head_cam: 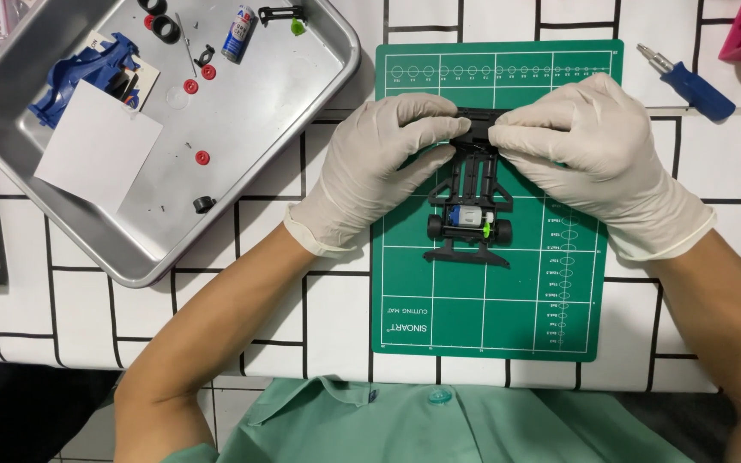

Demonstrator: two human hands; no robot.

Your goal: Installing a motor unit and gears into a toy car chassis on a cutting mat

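At upper left a metal tray [319, 77] holds a blue car body [79, 77], a battery [237, 33] and small red wheels [202, 158]. A blue screwdriver [688, 84] lies upper right. Mid-frame on the green cutting mat [439, 317], left hand [379, 167] and right hand [585, 154], both gloved, pinch the far end of the black toy car chassis [471, 206], fingers nearly closed.

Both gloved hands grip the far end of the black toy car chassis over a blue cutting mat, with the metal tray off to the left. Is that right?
Not quite. The head view shows the cutting mat is green, not blue. The rest holds: the left hand and right hand, both gloved, grip the far end of the black toy car chassis, with the metal tray to the left.
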